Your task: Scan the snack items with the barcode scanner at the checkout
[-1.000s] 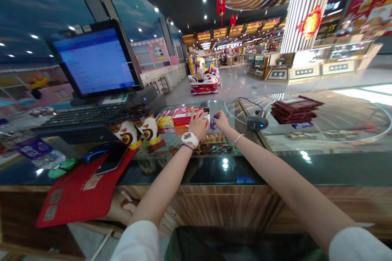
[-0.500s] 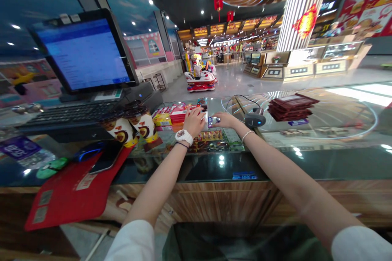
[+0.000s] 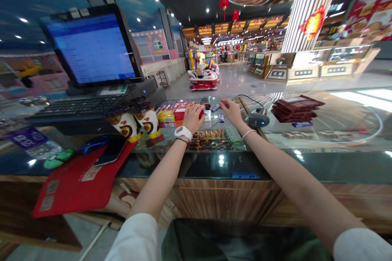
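On the glass counter, my left hand [image 3: 193, 118] rests over the right end of a row of red and yellow packets [image 3: 171, 116]; its fingers are bent, and whether it grips one is hidden. My right hand [image 3: 232, 111] is to the right, its fingertips together at the end of a small blue and white pack [image 3: 215, 108]. A second small blue and white pack [image 3: 221, 118] lies on the glass between the hands. Beside my left hand is a small white box [image 3: 207, 118].
A black scanner [image 3: 258, 120] with a cable stands right of my right hand. Farther right lies a stack of dark red packets [image 3: 296, 109]. Two patterned cups [image 3: 148, 122], a monitor [image 3: 92, 47], a keyboard [image 3: 76, 108] and a phone [image 3: 112, 151] on a red mat [image 3: 79, 187] are at left.
My right hand has moved up and away from the pack by the white box; that pack now lies uncovered. My left hand has shifted slightly off the white box. The view has shifted a little.
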The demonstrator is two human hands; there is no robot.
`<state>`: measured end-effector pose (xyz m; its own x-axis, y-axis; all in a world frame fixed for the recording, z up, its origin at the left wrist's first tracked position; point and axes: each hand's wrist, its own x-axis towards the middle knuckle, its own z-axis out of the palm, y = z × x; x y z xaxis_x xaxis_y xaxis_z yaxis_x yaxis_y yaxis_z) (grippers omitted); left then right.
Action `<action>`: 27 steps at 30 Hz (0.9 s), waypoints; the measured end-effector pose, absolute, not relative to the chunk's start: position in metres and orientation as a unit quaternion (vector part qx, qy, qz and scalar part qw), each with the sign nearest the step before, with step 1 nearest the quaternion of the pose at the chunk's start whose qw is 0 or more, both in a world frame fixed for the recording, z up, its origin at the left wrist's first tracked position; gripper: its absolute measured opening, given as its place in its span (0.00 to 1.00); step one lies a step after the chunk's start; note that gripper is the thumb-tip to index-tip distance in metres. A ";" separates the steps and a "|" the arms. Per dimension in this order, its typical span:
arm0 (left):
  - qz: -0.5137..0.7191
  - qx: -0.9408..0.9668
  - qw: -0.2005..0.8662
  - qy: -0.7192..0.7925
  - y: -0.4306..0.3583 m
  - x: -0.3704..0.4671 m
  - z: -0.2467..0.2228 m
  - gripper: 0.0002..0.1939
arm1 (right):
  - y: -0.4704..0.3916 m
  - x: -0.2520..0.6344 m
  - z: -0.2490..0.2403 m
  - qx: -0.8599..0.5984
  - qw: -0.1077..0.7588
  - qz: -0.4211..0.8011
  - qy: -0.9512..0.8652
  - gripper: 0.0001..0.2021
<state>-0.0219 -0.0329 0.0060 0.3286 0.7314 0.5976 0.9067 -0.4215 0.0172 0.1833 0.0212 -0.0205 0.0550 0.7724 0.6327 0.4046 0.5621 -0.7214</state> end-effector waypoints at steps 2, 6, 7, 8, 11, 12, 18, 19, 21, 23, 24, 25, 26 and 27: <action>-0.270 -0.799 0.160 -0.513 -0.033 -0.022 0.006 0.19 | 0.027 0.178 -0.019 -0.434 0.627 0.206 -0.614 0.10; -0.271 -0.801 0.162 -0.508 -0.033 -0.021 0.006 0.20 | 0.041 0.156 -0.018 -0.455 0.592 0.259 -0.613 0.08; -0.270 -0.802 0.166 -0.506 -0.033 -0.020 0.006 0.20 | 0.043 0.150 -0.019 -0.465 0.578 0.266 -0.616 0.08; -0.269 -0.802 0.170 -0.505 -0.034 -0.019 0.005 0.20 | 0.045 0.145 -0.019 -0.473 0.566 0.270 -0.619 0.07; -0.260 -0.806 0.183 -0.500 -0.035 -0.018 0.004 0.16 | 0.048 0.138 -0.020 -0.481 0.543 0.264 -0.636 0.02; -0.257 -0.808 0.186 -0.497 -0.035 -0.018 0.004 0.15 | 0.048 0.140 -0.021 -0.480 0.537 0.260 -0.644 0.03; -0.239 -0.822 0.199 -0.477 -0.035 -0.019 0.003 0.12 | 0.039 0.189 -0.031 -0.496 0.425 0.149 -0.742 0.15; -0.236 -0.824 0.201 -0.474 -0.034 -0.018 0.002 0.12 | 0.037 0.196 -0.035 -0.494 0.383 0.138 -0.768 0.15; -0.231 -0.826 0.206 -0.471 -0.034 -0.016 0.002 0.12 | 0.032 0.206 -0.044 -0.486 0.340 0.145 -0.792 0.19; -0.225 -0.828 0.211 -0.468 -0.034 -0.014 0.001 0.13 | 0.027 0.209 -0.051 -0.470 0.313 0.156 -0.810 0.23; -0.224 -0.829 0.212 -0.466 -0.034 -0.013 0.001 0.13 | 0.026 0.209 -0.053 -0.462 0.305 0.155 -0.818 0.22; -0.225 -0.829 0.211 -0.466 -0.035 -0.012 0.001 0.14 | 0.024 0.209 -0.053 -0.455 0.302 0.150 -0.824 0.20; -0.228 -0.829 0.208 -0.467 -0.036 -0.011 0.000 0.15 | 0.023 0.208 -0.053 -0.451 0.302 0.143 -0.828 0.17; -0.234 -0.827 0.204 -0.470 -0.036 -0.011 0.000 0.15 | 0.022 0.208 -0.052 -0.449 0.300 0.132 -0.831 0.14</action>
